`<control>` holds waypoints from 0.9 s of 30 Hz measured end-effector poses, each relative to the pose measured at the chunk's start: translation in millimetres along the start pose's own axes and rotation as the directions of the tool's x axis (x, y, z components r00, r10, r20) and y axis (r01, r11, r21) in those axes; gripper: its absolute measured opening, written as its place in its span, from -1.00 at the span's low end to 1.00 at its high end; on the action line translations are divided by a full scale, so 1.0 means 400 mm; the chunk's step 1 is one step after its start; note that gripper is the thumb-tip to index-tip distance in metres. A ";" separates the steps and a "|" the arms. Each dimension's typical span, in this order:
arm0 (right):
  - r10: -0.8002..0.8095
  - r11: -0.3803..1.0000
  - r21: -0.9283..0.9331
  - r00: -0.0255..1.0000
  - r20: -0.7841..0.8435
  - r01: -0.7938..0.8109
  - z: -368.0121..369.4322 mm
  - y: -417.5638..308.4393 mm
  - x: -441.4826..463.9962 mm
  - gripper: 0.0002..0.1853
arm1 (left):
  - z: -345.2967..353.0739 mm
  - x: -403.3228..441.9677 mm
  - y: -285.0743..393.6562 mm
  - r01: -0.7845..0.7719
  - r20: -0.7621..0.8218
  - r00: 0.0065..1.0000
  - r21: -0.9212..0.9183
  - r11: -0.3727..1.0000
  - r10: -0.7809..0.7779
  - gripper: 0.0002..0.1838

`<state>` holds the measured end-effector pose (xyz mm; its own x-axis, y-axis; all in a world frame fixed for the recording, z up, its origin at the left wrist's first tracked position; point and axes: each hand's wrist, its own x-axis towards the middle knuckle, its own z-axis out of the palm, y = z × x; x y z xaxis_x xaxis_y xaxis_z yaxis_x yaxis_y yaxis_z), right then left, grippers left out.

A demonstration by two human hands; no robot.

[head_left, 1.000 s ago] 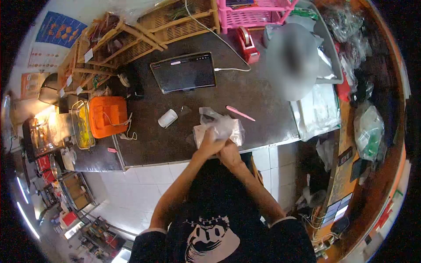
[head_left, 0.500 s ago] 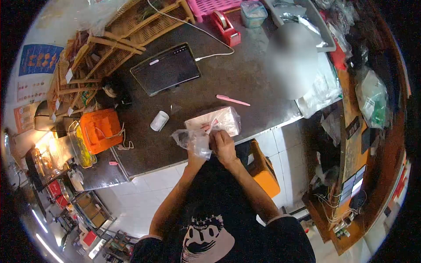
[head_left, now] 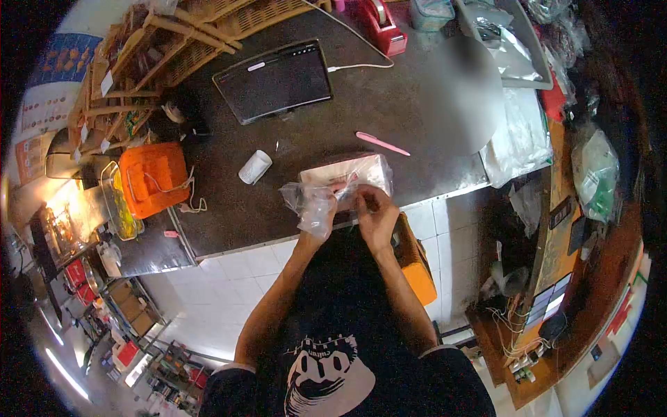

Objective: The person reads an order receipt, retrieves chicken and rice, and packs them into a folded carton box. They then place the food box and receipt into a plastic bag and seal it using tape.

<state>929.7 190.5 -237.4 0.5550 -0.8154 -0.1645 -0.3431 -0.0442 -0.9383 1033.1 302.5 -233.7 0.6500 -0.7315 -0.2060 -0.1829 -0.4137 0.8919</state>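
A pale, box-shaped pack (head_left: 345,169) in clear plastic lies at the front edge of the dark table. Crumpled over my left hand (head_left: 319,212) is a clear plastic bag (head_left: 294,197); the fingers are closed on it, partly hidden by the film. My right hand (head_left: 377,214) is just beside it at the front of the pack, thumb and fingers curled in a pinch on the plastic. A pink pen (head_left: 382,143) lies behind the pack, and a white roll (head_left: 255,167) stands out to its left.
A tablet (head_left: 274,82) with a white cable lies farther back. Beyond it are a red tape dispenser (head_left: 383,26) and a grey tray (head_left: 538,48) of plastic packaging. An orange basket (head_left: 153,181) is at the left, a yellow-orange bin (head_left: 417,271) below the table edge.
The view has shifted, so the table things sit a little differently. My right hand's fingers have loosened from a tight curl into a wider pinch; my left hand stays on the bag.
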 end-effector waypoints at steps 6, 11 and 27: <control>0.165 0.886 0.451 0.982 -0.096 -0.105 0.016 0.017 0.026 -0.68 | 0.007 -0.004 -0.021 0.059 -0.027 0.998 0.041 0.997 -0.058 -0.62; 0.185 0.853 0.501 0.982 -0.032 -0.145 0.004 -0.009 0.035 -0.62 | 0.021 -0.003 -0.060 -0.037 0.009 0.999 0.255 0.966 0.036 -0.69; 0.107 0.989 0.097 0.992 0.063 -0.113 -0.013 -0.015 0.056 -0.59 | 0.021 -0.016 -0.036 -0.040 -0.081 0.995 0.140 0.989 0.051 -0.70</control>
<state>940.1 169.4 -233.9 0.5617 -0.7773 -0.2833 -0.3284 0.1048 -0.9387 1025.3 308.7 -248.5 0.6976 -0.7053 -0.1265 -0.3101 -0.4564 0.8340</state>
